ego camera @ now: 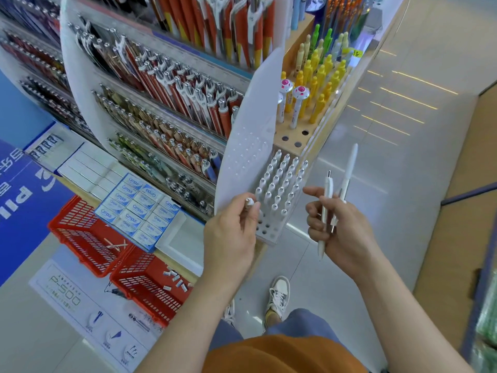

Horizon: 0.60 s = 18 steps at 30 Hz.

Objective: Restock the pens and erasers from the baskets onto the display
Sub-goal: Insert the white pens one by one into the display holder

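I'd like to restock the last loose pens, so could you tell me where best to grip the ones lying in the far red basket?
Grip each of the pens at mid-barrel, coming straight down from above. They lie flat and crossed on the floor of the red basket, whose walls block a side approach; lift the upper one first.

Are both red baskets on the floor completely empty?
No. The nearer red basket holds small erasers, and the farther red basket holds a couple of pens.
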Motion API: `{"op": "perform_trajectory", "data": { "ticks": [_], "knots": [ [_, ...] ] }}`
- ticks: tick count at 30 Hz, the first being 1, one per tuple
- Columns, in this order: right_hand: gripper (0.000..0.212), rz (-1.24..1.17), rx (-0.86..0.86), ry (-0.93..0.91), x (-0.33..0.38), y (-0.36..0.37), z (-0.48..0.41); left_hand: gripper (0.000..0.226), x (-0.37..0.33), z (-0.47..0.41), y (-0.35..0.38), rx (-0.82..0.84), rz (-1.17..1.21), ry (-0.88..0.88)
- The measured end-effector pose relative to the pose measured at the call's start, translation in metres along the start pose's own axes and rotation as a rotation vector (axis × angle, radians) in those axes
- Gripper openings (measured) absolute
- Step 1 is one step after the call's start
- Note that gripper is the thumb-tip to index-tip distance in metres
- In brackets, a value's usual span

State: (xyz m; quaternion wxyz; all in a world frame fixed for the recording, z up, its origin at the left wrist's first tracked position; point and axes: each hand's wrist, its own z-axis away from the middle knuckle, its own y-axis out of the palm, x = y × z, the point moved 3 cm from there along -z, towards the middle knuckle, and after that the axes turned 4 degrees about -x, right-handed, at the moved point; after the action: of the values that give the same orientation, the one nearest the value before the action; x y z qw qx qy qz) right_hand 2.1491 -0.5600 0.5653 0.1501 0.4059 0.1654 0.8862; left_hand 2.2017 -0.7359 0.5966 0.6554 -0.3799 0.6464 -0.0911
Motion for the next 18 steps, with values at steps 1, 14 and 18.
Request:
{"op": "perform_trajectory", "data": {
  "ticks": [1, 14, 18],
  "knots": [
    [0.028, 0.004, -0.006, 0.000, -0.001, 0.000, 0.000, 0.014, 0.004, -0.001, 0.004, -0.010, -0.022, 0.002],
    [0.028, 0.071, 0.017, 0.034, 0.000, -0.004, 0.004, 0.016, 0.022, -0.007, 0.030, -0.028, -0.068, 0.018],
    [0.025, 0.175, 0.097, 0.081, -0.004, -0.004, 0.004, 0.010, 0.023, -0.006, 0.039, -0.003, -0.133, 0.040]
  ]
}}
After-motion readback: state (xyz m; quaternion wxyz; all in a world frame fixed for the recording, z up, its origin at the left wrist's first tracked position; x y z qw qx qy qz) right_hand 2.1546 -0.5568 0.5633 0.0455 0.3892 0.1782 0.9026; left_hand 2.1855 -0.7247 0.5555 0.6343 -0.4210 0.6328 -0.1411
